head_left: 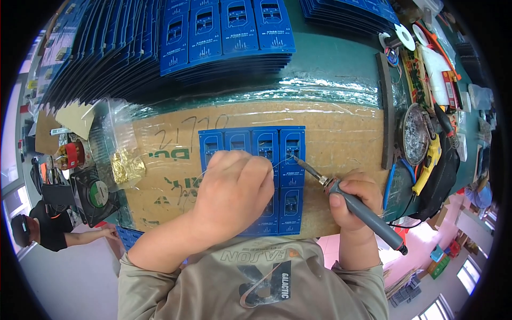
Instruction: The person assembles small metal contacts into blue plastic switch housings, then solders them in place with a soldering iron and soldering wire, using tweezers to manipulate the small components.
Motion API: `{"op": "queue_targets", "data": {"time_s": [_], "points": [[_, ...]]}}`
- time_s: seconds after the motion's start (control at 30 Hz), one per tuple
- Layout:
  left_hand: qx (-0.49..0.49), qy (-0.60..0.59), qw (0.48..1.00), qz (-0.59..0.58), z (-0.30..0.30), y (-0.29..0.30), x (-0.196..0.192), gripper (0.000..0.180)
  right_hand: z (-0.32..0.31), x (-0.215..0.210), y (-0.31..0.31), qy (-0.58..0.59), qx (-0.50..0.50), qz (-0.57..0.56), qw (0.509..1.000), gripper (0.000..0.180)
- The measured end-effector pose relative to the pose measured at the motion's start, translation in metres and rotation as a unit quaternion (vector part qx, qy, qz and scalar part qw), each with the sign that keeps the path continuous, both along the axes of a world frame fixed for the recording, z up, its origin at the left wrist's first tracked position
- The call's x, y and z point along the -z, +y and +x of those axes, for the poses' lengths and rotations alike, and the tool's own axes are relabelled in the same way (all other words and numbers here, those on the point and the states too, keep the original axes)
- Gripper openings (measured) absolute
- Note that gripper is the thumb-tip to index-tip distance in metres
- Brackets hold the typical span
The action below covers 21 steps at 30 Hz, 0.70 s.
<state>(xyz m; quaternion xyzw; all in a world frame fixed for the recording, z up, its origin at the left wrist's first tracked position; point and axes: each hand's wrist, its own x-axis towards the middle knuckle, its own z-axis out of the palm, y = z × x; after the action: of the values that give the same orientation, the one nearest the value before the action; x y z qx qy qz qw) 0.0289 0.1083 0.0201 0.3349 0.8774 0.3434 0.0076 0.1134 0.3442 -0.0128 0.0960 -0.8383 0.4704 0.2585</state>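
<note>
A blue panel of joined circuit boards (292,181) lies flat on the cardboard in front of me. My right hand (356,201) grips a grey soldering iron (368,214), its tip touching or just above the upper right board, close to a small component there. Over the middle of the panel my left hand (234,189) is closed in a pinch, hiding several of the boards. A thin strand of solder wire (281,161) runs from its fingers toward the iron's tip.
Stacks of blue circuit panels (229,32) stand at the back. A cardboard sheet (341,128) covers the green bench. To the left sit a black fan (95,194) and gold foil (127,166); to the right, a round metal dish (416,133) and a yellow-handled tool (426,166). Another person (48,226) is at far left.
</note>
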Motion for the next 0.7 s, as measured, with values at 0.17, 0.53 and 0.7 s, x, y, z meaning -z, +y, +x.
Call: {"op": "queue_targets", "data": {"time_s": [0.17,0.53,0.7], "points": [[0.001,0.005,1.0,-0.003,-0.0002,0.0004,-0.0013,0.019,0.0009,0.0013,0.0001,-0.004,-0.003,-0.011,1.0,0.033],[-0.026,-0.018,0.999,-0.008,0.0009,0.0022,-0.0024,0.013,0.0073,0.0053,-0.001,-0.033,0.022,-0.059,0.997,0.036],[-0.051,-0.037,0.997,-0.035,0.0013,0.0066,-0.0034,0.009,0.0019,0.0025,-0.0042,-0.037,0.002,-0.061,0.997,0.036]]}}
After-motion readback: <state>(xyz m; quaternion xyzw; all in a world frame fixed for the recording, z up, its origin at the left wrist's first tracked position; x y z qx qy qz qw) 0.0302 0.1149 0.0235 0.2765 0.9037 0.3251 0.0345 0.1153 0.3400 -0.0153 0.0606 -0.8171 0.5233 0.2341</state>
